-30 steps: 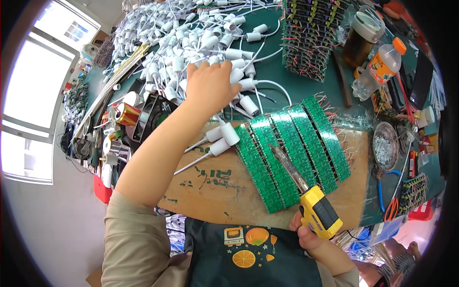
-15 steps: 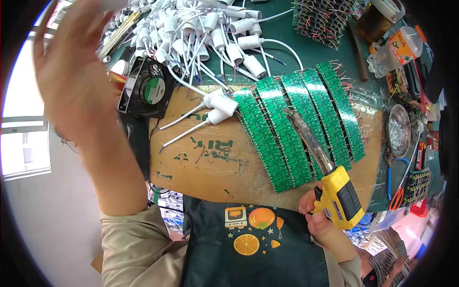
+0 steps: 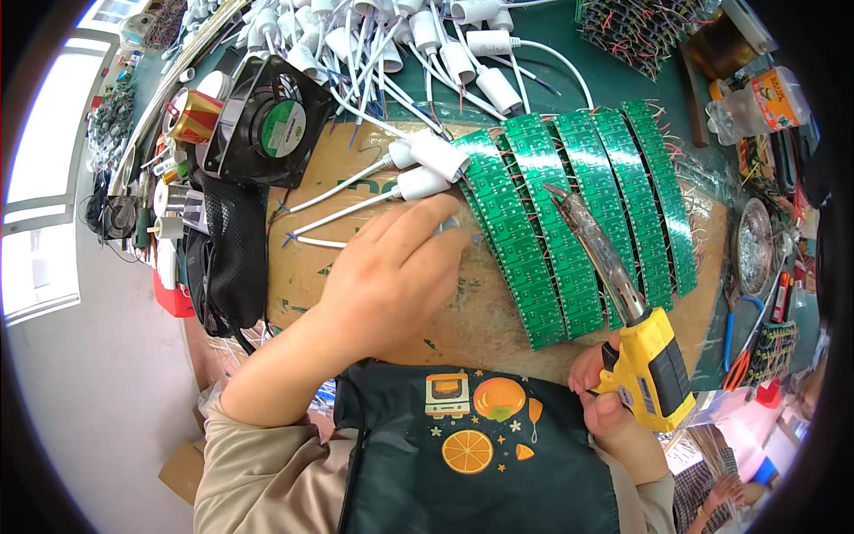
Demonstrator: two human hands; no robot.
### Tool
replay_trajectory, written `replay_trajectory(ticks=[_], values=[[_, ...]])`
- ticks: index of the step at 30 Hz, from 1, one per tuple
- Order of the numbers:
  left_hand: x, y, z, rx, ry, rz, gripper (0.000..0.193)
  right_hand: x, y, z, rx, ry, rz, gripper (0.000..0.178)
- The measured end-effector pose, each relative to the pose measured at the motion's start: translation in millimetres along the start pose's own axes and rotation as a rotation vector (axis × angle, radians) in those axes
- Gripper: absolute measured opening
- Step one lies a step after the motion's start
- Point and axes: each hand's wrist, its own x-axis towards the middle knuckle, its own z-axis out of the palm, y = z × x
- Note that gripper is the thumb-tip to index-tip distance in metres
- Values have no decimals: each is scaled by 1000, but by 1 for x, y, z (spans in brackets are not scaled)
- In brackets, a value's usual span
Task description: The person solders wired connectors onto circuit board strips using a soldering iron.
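My left hand (image 3: 391,276) is closed over the brown work board, its fingertips round a white lamp socket mostly hidden beneath them. A short white cable (image 3: 316,242) with stripped blue ends comes out from under that hand. Just beyond the fingers lie several more white lamp sockets (image 3: 438,158) with cables. My right hand (image 3: 605,392) grips a yellow and black soldering gun (image 3: 656,369) by its handle. The gun's long metal barrel points up and left, its dark tip over the green circuit board strips (image 3: 543,214), which lie side by side; contact cannot be told.
A black fan (image 3: 276,125) stands at the board's (image 3: 311,294) left corner beside a red and gold can (image 3: 191,116). White sockets (image 3: 356,40) are heaped at the back. To the right are a metal dish (image 3: 754,245), scissors (image 3: 740,356) and a plastic jar (image 3: 769,102).
My left hand has come down from the upper left onto the board, adding a white socket beside the others there. My right hand still holds the soldering gun; the view has shifted slightly.
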Motion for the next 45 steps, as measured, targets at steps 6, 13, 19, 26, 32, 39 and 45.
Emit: replay_trajectory(ticks=[6,13,19,26,32,39,45], values=[[1,-9,33,24,213,27,24,-4,0,-4,-76,-5,49,31],[3,-10,30,-15,268,27,28,-6,-1,-9,-64,-13,173,29],[2,-15,38,-31,250,17,29,-7,1,-11,-63,-40,190,35],[3,-17,39,-10,248,33,31,-2,-1,-2,-203,-41,257,72],[2,-17,39,-9,254,33,30,-2,3,-3,-215,-40,242,69],[2,-18,39,-24,256,24,30,3,2,0,-175,-57,253,63],[1,-18,40,-20,272,29,30,0,5,-2,-234,-50,236,63]])
